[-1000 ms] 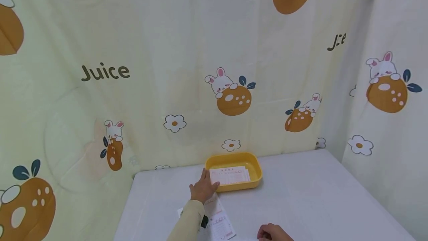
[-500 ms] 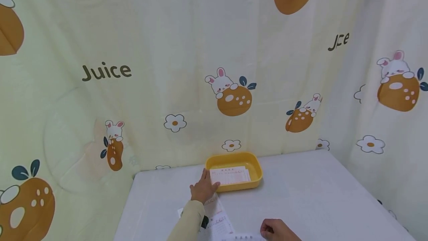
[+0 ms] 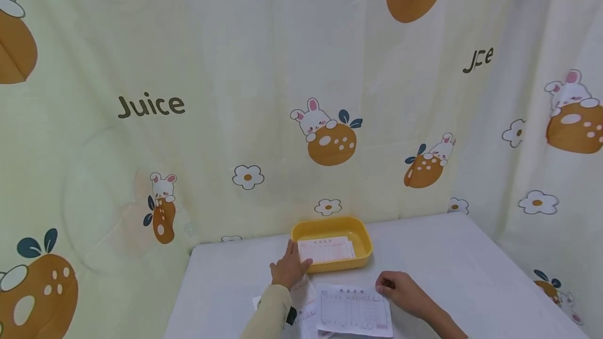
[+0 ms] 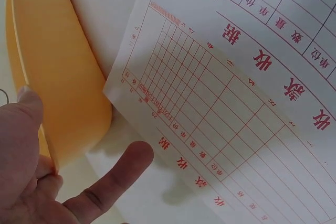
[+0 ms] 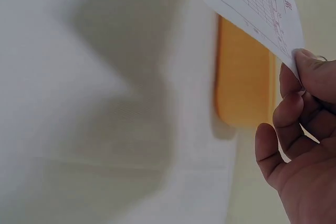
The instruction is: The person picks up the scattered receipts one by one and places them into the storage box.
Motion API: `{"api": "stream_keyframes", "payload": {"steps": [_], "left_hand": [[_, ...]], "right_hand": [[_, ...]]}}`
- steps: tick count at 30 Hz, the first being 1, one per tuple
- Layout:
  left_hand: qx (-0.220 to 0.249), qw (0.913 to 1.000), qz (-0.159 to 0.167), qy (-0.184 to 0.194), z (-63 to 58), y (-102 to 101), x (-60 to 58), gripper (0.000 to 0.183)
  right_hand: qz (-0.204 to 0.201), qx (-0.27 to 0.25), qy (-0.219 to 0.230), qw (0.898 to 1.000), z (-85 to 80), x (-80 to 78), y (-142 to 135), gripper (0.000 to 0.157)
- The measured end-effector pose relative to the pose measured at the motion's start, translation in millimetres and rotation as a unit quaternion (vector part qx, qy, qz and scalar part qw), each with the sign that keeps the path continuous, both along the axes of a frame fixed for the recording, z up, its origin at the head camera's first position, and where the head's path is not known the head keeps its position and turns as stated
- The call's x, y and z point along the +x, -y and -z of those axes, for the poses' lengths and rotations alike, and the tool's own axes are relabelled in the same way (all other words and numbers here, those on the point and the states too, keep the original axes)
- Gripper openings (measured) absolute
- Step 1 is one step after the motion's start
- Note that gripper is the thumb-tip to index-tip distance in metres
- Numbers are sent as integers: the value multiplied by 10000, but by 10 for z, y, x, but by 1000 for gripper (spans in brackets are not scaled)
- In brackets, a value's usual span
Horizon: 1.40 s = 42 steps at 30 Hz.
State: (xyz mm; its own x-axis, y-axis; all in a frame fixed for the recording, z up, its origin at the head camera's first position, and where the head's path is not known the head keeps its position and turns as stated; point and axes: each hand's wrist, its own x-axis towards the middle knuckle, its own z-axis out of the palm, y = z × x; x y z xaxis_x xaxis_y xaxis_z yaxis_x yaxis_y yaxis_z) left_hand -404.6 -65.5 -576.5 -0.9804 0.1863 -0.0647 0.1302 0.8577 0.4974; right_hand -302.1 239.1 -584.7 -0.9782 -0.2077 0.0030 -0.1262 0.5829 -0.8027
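A yellow plastic tray [image 3: 339,264] stands at the back of the table with a few printed receipt slips [image 3: 325,249] in it. My left hand [image 3: 287,268] holds its left front corner; in the left wrist view, fingertips meet at the rim while one digit points away, apart from the tray. My right hand [image 3: 400,289] pinches the upper right corner of a receipt sheet [image 3: 353,310] between thumb and finger. That sheet hangs tilted in front of the tray. More receipt sheets [image 4: 210,114] with red printing lie under and beside my left forearm, partly hidden.
A white-covered table [image 3: 452,266] extends to both sides and meets a patterned curtain [image 3: 264,93] behind and at the sides. A dark strap piece [image 3: 291,316] shows at my left wrist.
My right hand has risen from the front edge toward the tray, bringing the receipt sheet up into view. My left hand stays at the tray. The head view has shifted slightly.
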Motion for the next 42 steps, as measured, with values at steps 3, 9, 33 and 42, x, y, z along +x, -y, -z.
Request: {"api": "stream_keyframes", "payload": {"steps": [3,9,33,42], "left_hand": [[-31,9999,-40,-106,10,5,2,81],[-115,9998,-69,-114,48,26,-21,82],[-229,9997,-95,-30,119,2,-83,82],[-156,9998,-72,-33,76,-2,-79,81]], "right_hand": [[116,119,-181,9997,-140,-135,-41,6],[302,295,-384,9984,-385,-399,-89,8],[-6,915,-1332,9868,-1368,-1387,-54,6],[95,942,-1167,9886,-1229,-1482,34,10]]}}
